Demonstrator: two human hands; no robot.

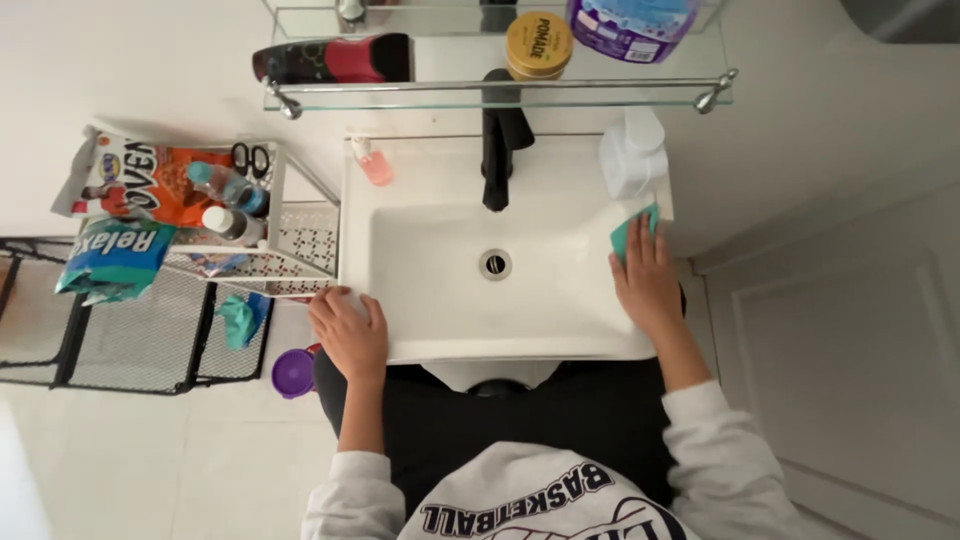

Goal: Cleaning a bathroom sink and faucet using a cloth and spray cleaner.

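White sink (440,300) directly below you, black tap (497,150) at the back centre, drain (495,264) in the middle of the basin. A small pink bottle (373,162) stands on the back left ledge; a white container (634,152) sits on the back right corner, just beyond your right hand. Above it all runs a glass shelf (400,95) carrying a gold-lidded jar (538,44), a purple bottle (630,25) and a dark red object whose kind you cannot tell. To your left, a white wire rack (305,240) is crowded with bags and bottles; a purple cup (293,372) sits on the floor beneath.

Your right hand (648,285) lies flat on the sink's right rim, fingers stretched out, pressing a teal cloth (630,230) under the fingertips; nothing is clasped. Your left hand (348,330) rests on the front left corner of the sink, fingers curled over the edge, holding nothing else you can see.
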